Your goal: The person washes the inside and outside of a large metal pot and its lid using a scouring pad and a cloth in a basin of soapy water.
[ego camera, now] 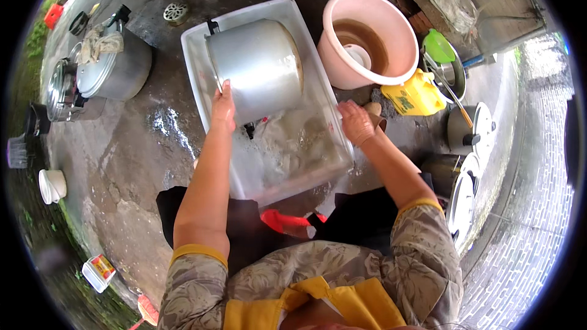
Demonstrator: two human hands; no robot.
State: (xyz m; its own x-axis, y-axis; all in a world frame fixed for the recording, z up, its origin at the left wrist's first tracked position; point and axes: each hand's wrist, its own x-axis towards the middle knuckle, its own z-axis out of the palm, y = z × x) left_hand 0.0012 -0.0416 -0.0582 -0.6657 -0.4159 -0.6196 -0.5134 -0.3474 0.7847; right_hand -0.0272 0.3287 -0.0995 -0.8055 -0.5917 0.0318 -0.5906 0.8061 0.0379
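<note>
A large aluminium pot (257, 66) lies on its side in a white plastic tub (337, 140), its black handle (213, 26) at the far left. My left hand (224, 109) grips the pot's rim, thumb along the edge. Murky, sudsy water (293, 146) fills the near part of the tub, with a cloth-like thing partly under it. My right hand (357, 123) is at the tub's right rim, back upward. Its fingertips are partly hidden, so whether it grips the rim is unclear. Just past it, a brown cup-like object (379, 120) rests on the ground.
A pink bucket (337, 66) with brown water stands beyond the tub's right side. Near it are a yellow jug (415, 94), a green scoop (438, 46) and a lidded pot (458, 128). Left stands another big pot (130, 64) with a rag (98, 46); a drain cover (175, 12) lies behind.
</note>
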